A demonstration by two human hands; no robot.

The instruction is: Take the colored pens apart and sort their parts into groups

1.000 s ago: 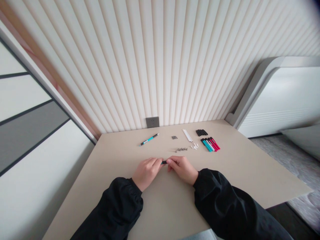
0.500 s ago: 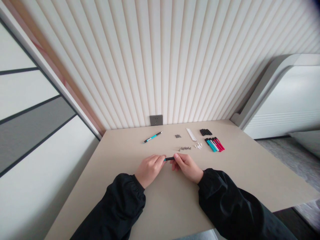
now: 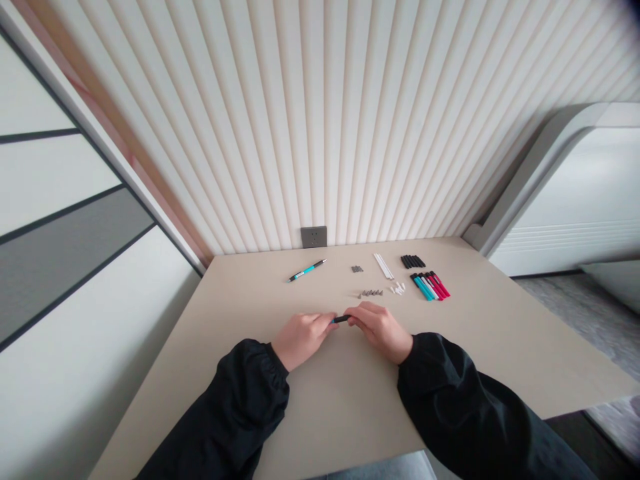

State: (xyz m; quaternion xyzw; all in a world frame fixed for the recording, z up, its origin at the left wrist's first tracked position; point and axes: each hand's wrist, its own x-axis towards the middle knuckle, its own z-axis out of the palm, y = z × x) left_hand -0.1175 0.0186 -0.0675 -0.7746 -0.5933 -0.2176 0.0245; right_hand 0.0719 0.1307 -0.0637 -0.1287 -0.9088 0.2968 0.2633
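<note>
Between my two hands, low over the near middle of the table, is a pen [image 3: 341,319] with a black section and a bit of blue barrel. My left hand [image 3: 306,335] is closed round the blue end, hiding most of it. Closed on the black end is my right hand [image 3: 381,328], its fingers covering the tip. Beyond them lies a blue and black pen [image 3: 307,270], whole, slanting on the table. Small metal pen tips [image 3: 371,293] sit in a row just past my right hand.
Small springs [image 3: 357,269], white refills [image 3: 383,266], white plastic bits [image 3: 399,289], black grips [image 3: 413,261] and coloured pen barrels [image 3: 431,286] in blue, white and red lie toward the back right. Behind the table [image 3: 240,293] stands a ribbed wall with a dark socket [image 3: 314,237].
My right hand has turned over, its back now facing up and its fingers wrapped further over the black end. My left hand has shifted slightly right. The view has tilted a little.
</note>
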